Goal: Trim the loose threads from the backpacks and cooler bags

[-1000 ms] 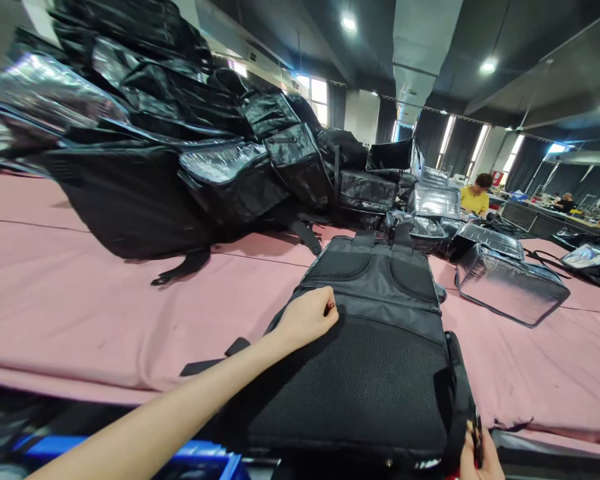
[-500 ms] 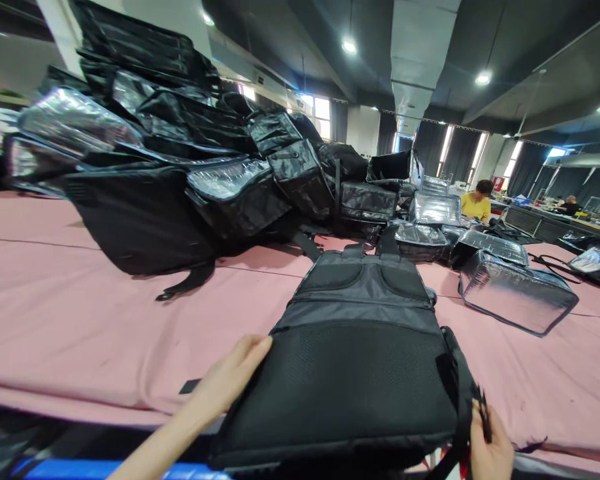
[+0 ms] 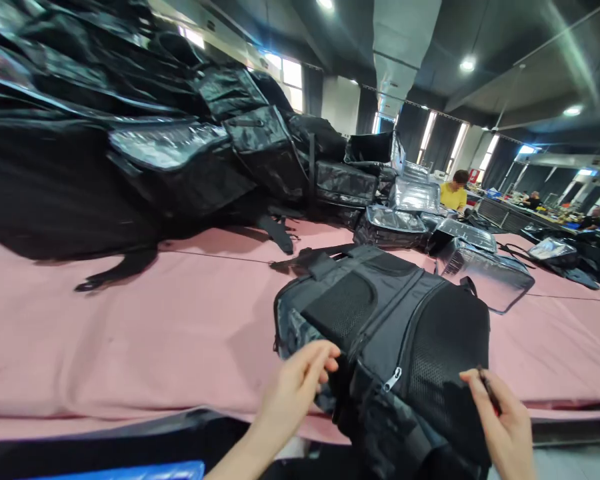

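Note:
A black backpack (image 3: 443,327) lies on the pink-covered table with its mesh-padded back panel up, turned at an angle. A silver zipper pull (image 3: 393,379) shows on its near side. My left hand (image 3: 305,373) is at the near left side of the backpack, fingers curled together; whether they pinch anything is hidden. Over the mesh on the right, my right hand (image 3: 503,410) is closed around a small dark tool (image 3: 489,390) that looks like thread snips, mostly covered by the fingers.
Black bags with silver lining (image 3: 170,143) are heaped along the left and back of the pink table (image 3: 180,333). An open silver-lined bag (image 3: 485,270) stands beyond the backpack. A blue edge (image 3: 120,472) shows at bottom left. A person in yellow (image 3: 453,193) sits farther back.
The backpack has turned on the table, its top now swung toward the left. My left hand has left its left edge and moved right. The view has shifted to the right.

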`<control>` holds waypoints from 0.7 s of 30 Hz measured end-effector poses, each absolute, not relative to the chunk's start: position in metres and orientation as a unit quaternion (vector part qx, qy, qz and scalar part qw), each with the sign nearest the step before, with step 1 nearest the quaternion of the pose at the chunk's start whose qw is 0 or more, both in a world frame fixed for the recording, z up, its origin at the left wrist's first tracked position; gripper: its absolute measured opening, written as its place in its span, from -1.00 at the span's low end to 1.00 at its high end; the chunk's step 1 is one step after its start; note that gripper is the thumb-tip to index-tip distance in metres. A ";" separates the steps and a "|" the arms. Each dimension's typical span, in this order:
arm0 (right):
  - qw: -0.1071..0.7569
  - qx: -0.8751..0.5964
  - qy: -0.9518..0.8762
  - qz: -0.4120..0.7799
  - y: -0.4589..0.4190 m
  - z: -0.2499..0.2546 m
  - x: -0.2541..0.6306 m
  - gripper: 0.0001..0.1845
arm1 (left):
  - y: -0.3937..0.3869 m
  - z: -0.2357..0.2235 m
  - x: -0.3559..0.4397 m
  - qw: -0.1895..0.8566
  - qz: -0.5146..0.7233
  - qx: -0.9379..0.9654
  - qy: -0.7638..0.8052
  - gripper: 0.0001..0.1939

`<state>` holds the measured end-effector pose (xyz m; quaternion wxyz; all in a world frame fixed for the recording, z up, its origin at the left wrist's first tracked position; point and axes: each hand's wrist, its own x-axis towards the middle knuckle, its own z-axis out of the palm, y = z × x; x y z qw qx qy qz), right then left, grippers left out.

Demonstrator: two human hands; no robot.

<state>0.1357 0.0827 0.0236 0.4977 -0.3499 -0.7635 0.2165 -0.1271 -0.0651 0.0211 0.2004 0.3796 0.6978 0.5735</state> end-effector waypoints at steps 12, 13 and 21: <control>0.508 -0.292 -0.809 0.045 0.066 0.000 0.139 -0.80 | -0.030 0.043 -0.154 0.109 0.521 0.448 0.718 -0.73; 0.505 -0.283 -0.815 0.036 0.066 0.001 0.139 -0.81 | -0.035 0.045 -0.156 0.126 0.550 0.430 0.705 -0.71; 0.497 -0.265 -0.826 -0.023 0.065 0.011 0.141 -0.83 | -0.096 0.055 -0.164 0.259 0.688 0.335 0.590 -0.30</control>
